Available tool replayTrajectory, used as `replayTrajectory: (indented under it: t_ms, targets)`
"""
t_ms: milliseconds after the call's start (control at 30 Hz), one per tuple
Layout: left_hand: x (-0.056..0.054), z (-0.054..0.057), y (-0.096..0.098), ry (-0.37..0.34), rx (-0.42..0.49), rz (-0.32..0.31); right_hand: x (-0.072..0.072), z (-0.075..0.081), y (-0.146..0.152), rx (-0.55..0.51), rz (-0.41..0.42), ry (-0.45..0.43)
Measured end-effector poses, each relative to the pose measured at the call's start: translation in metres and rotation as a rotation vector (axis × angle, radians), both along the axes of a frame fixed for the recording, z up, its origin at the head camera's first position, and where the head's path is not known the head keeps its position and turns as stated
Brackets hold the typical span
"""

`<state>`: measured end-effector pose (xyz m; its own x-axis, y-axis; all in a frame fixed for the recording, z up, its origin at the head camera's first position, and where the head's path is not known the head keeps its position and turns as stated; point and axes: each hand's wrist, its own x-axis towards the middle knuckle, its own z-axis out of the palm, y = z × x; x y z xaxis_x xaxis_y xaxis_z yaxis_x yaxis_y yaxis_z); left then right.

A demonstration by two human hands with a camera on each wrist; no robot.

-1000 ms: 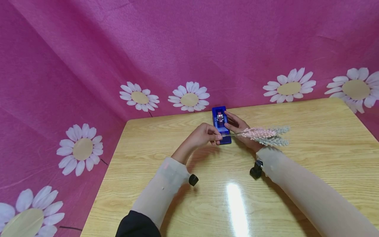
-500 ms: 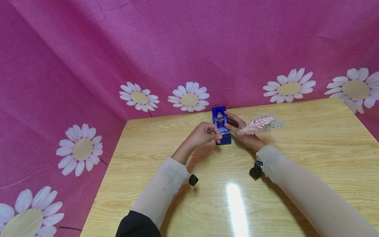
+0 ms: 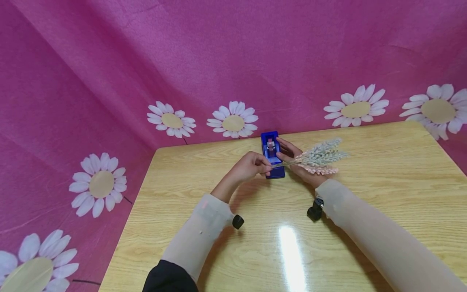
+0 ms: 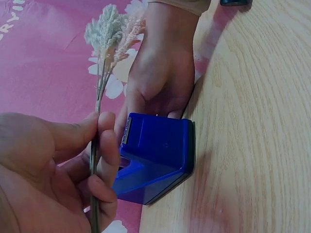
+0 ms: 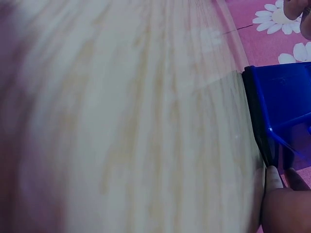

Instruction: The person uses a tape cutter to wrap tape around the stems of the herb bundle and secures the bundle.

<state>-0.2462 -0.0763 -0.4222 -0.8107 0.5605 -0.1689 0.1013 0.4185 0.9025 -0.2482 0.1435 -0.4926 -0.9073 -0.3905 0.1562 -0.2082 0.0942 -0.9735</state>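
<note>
In the head view, my left hand [image 3: 252,167] pinches the thin stems of a small flower bunch [image 3: 321,156]. Its pale grey-green and pink heads point right, above my right hand [image 3: 304,172]. The left wrist view shows the stems [image 4: 98,104] running between thumb and curled fingers. Just beyond stands a blue tape dispenser [image 3: 270,156] with a small roll in its well, near the table's back edge. My right hand holds the dispenser's side with thumb and fingers, as the right wrist view partly shows at its base [image 5: 248,97]. The fingertips on its far side are hidden.
A light wood-grain table [image 3: 262,251] carries the dispenser. Behind it and to the left hangs a pink cloth [image 3: 233,61] with large white daisies. Black wrist cameras [image 3: 238,222] sit at both cuffs.
The flower bunch has turned about its stems: the pink heads were uppermost, and the grey-green ones are now. Both hands and the tape dispenser have stayed nearly in place.
</note>
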Motion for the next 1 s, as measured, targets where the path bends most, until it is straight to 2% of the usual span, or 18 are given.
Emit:
replayTrajectory:
  t_ms: [67,100,200,400,600,767,1000]
  targets:
    - [0.000,-0.001,0.000,-0.046,0.035,0.025,0.002,0.006,-0.002,0.005,-0.008,-0.030]
    - [0.000,-0.001,0.000,-0.063,0.045,0.036,0.001,0.011,-0.006,0.004,-0.044,-0.098]
    - [-0.001,-0.003,-0.002,-0.076,0.049,0.051,-0.001,0.016,-0.009,-0.011,-0.052,-0.131]
    - [-0.002,-0.004,-0.005,0.011,-0.049,0.005,-0.002,0.014,-0.009,-0.036,-0.045,-0.152]
    - [-0.002,-0.004,-0.003,0.022,-0.052,-0.016,-0.003,0.013,-0.009,-0.078,-0.035,-0.176]
    - [-0.001,-0.007,0.001,0.043,-0.058,0.032,-0.007,0.006,-0.008,-0.100,-0.036,-0.173]
    - [-0.001,-0.010,0.007,0.051,-0.074,0.130,-0.013,-0.011,-0.006,-0.098,-0.040,-0.102]
